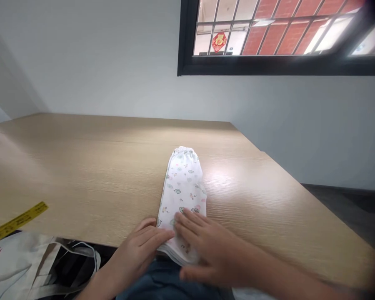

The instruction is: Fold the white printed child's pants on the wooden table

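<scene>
Folded baby pants (183, 179) in white cloth, with a small leaf-like print and a gathered elastic end, lie lengthwise in front of me. Their near end reaches the table's front edge, where several layers show. My right hand (203, 237) lies flat across the near part, fingers stretched out and slightly blurred. At the left edge of the cloth is my left hand (140, 246); one fingertip rests on top of the pants while the other fingers bend beside them. The left hand's underside is hidden.
The wooden table (96, 166) runs back to a grey wall (112, 62) with a barred window (268, 33). A yellow measuring tape (17, 223) hangs over the front edge at left. Below it sits a white cloth bag (15, 262) with handles.
</scene>
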